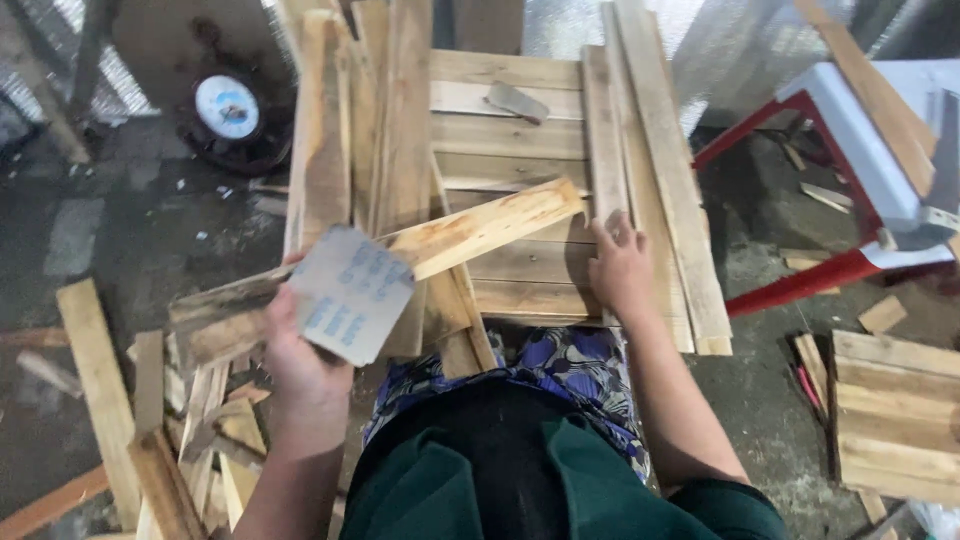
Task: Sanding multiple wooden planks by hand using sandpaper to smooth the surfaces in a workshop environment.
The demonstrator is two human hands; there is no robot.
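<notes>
The left hand [300,355] grips a grey sandpaper sheet [350,295], fingers closed on its lower edge, and appears also to hold the near end of a long wooden slat [400,255] behind the sheet. The slat lies diagonally across a slatted wooden panel [520,130]. The right hand [620,268] rests flat, fingers spread, on the panel, just beside the slat's far end. Loose offcuts [200,430] lie on the floor at left.

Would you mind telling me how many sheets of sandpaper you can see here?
1. The sandpaper sheet is held in the left hand, over the long slat. Others may be hidden among the wood.
</notes>
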